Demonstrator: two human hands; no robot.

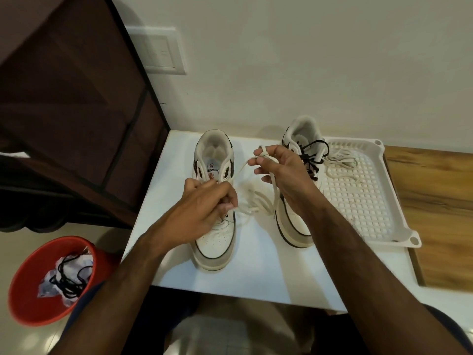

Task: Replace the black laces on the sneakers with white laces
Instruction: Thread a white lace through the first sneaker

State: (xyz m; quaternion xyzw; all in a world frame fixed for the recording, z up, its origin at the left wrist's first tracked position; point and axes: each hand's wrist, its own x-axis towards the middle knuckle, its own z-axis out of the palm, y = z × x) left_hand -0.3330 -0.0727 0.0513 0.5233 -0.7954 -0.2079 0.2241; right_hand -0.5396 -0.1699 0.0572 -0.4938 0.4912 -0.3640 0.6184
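Midway: white lace going into the left sneaker

Now my left hand [204, 201] pinches one end of the flat white lace [258, 203] over the left white leather sneaker [215, 237] on the white worktop [256, 272], steadying it at the eyelets. My right hand [281, 170] grips the other end, raised to draw out slack. Beside it, the right sneaker [297, 226] keeps its black lace [311, 155]. A second white lace [340, 160] waits in the white perforated plastic tray [371, 216]. One removed black lace [69, 278] lies discarded in the red bucket [25, 290].
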